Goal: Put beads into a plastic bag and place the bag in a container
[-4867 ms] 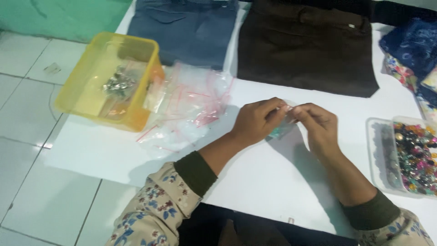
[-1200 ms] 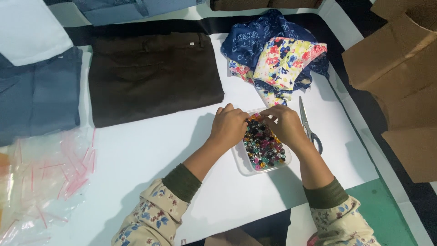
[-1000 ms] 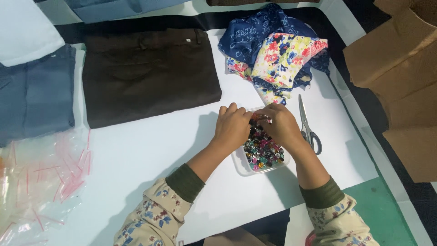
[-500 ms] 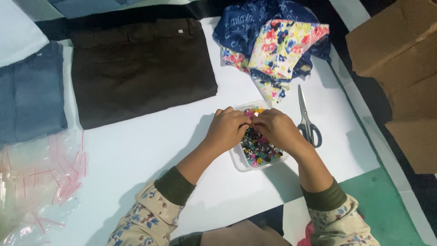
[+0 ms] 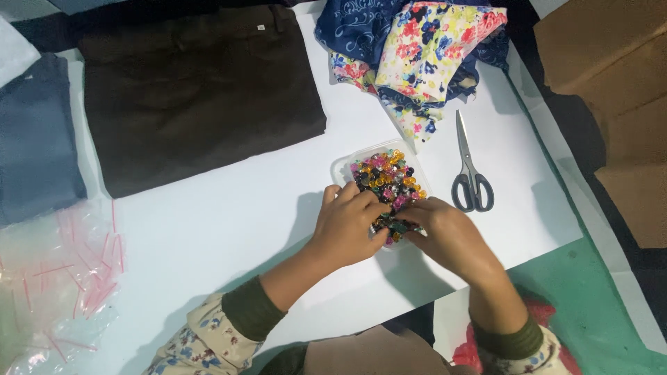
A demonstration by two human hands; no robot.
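A small clear plastic tub (image 5: 340,167) full of colourful beads (image 5: 385,177) sits on the white table (image 5: 229,222). My left hand (image 5: 347,229) and my right hand (image 5: 448,239) meet over the tub's near edge, fingers curled and fingertips together among the beads. The fingers hide whatever is pinched between them.
Grey-handled scissors (image 5: 471,173) lie just right of the tub. Behind it are a folded dark brown garment (image 5: 194,97) and a heap of blue and floral cloth (image 5: 431,48). A blue-grey garment (image 5: 35,139) and small clear bags (image 5: 62,278) lie left; cardboard (image 5: 611,69) stands right.
Both hands have slid from the middle of the tub to its near edge, uncovering more beads. The view has tilted slightly; nothing else on the table has moved.
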